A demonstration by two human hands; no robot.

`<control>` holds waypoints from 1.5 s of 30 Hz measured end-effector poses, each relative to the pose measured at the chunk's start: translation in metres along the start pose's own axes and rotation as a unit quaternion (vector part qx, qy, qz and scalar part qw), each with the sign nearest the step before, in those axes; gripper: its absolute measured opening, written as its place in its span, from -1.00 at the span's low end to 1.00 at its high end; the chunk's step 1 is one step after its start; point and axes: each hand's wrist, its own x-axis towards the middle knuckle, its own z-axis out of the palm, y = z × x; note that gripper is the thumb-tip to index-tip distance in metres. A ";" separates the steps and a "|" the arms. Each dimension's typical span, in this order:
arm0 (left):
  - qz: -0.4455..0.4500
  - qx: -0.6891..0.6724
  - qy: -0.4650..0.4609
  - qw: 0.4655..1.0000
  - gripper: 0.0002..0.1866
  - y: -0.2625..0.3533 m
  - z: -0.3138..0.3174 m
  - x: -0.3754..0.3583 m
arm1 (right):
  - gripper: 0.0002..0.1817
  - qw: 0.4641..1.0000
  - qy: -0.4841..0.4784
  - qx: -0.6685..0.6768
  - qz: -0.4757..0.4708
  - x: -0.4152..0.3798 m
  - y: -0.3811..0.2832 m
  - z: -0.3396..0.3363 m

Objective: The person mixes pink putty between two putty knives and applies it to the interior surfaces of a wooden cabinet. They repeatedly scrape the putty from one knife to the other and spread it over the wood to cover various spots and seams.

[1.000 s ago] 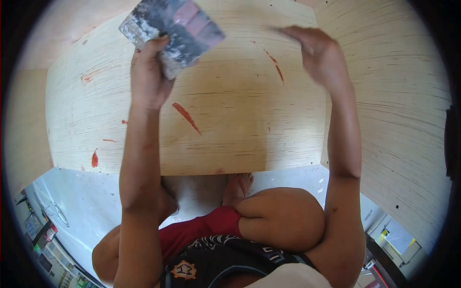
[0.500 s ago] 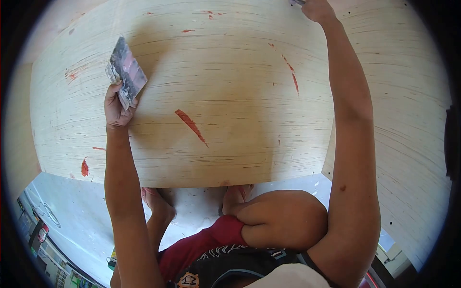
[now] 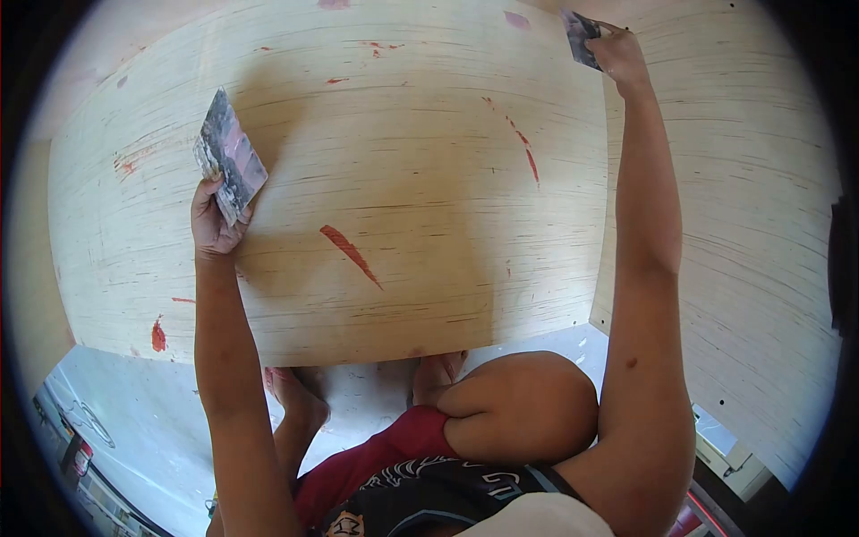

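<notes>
My left hand (image 3: 217, 219) is closed around the lower end of a flat putty plate (image 3: 234, 150), smeared grey with a pink patch of putty on its face. It is held over the left part of a pale plywood panel (image 3: 403, 152). At the upper right, my right hand (image 3: 624, 59) grips a flat, dark-smeared putty scraper (image 3: 582, 43), fingers pressed along its blade. The scraper overlaps the panel's right edge, close to the corner with the side panel.
Red filler streaks (image 3: 351, 256) mark the plywood, and a pinkish patch (image 3: 516, 20) lies near its top. A plywood side panel (image 3: 734, 206) stands on the right. My bare feet (image 3: 300, 401) are on the pale floor (image 3: 143, 394) below the panel's lower edge.
My right hand has come down and slightly right, bringing the scraper's flat face into view. The left hand keeps its hold on the plate. The whole view has shifted slightly.
</notes>
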 end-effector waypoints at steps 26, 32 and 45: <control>-0.021 -0.010 -0.007 1.000 -0.61 0.004 -0.007 0.001 | -0.73 0.638 0.103 0.743 0.176 0.089 0.070 0.047; -0.031 -0.043 0.020 0.998 -0.64 0.001 0.017 -0.001 | -0.73 0.719 0.104 0.670 0.150 0.027 0.081 0.046; -0.025 -0.002 0.010 1.000 -0.66 0.006 -0.001 0.000 | -0.76 0.680 0.189 0.690 0.160 0.073 -0.015 0.024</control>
